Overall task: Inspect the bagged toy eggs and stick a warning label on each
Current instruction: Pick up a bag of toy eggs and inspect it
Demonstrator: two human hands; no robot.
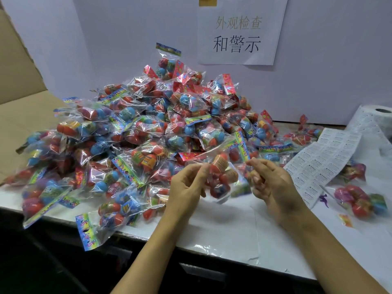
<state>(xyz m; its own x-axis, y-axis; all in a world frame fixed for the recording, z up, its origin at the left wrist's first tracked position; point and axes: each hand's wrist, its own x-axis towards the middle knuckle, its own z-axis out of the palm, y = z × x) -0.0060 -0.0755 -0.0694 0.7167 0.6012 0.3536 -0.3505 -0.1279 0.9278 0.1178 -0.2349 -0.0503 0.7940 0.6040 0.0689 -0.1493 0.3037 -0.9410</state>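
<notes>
We hold one bag of toy eggs [220, 177] up, our left hand [186, 187] and right hand [273, 183] each pinching a side. The big pile [135, 132] by the tabletop's [222, 230] left edge still waits; a few bags [358, 200] lie near the label sheet [322, 164] at the right edge.

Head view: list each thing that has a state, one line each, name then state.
Held bag of eggs: lifted off the table, gripped at both sides.
Left hand: fingers curled on the bag's left edge.
Right hand: fingers pinching the bag's right edge.
Pile of bags: heaped loosely on the table, sealed.
Label roll: partly unrolled, strip trailing over the table.
Bag at far right: lying flat, apart from the pile.
Cardboard box: flaps open.
</notes>
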